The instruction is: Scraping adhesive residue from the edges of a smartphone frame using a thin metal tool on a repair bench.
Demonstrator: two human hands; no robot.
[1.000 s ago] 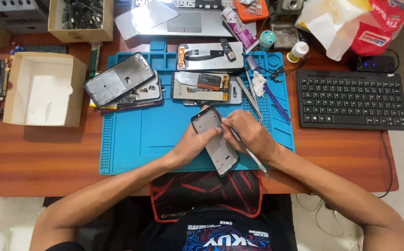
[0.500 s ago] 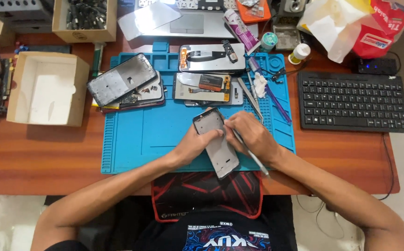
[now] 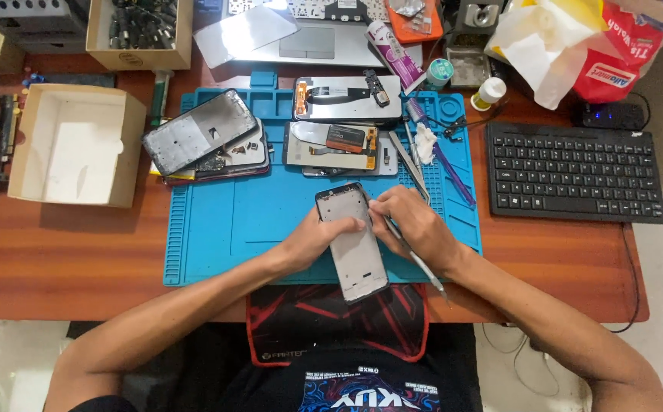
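Landmark: blue work mat (image 3: 224, 229), lying on a wooden desk (image 3: 79, 252).
Phone frame: a grey phone frame (image 3: 353, 243) lies at the mat's near edge, middle, its long side running away from the person, tilted slightly, its lower end reaching past the mat's front edge.
Left hand: the left hand (image 3: 312, 240) grips the frame's left side, thumb laid across its face, fingers curled under; closed around the frame.
Right hand: the right hand (image 3: 415, 229) is at the frame's upper right edge, fingers pinched shut on a thin metal tool (image 3: 415, 259) whose shaft runs back along the wrist toward the mat's near right corner. The tip is hidden by the fingers; contact with the frame cannot be confirmed.
Mat, far left: a stack of dismantled phones (image 3: 205, 141), the top one lying at a slant.
Mat, far middle: two opened phone bodies (image 3: 343, 122), one behind the other, with flex cables showing.
Mat, right part: tweezers (image 3: 411, 164) and a purple-handled tool (image 3: 450, 168), lying at a slant.
Left of mat: an open cardboard box (image 3: 75, 145).
Right of mat: a black keyboard (image 3: 572, 172).
Beyond mat: a laptop (image 3: 308, 34) and a red and white bag (image 3: 575, 46).
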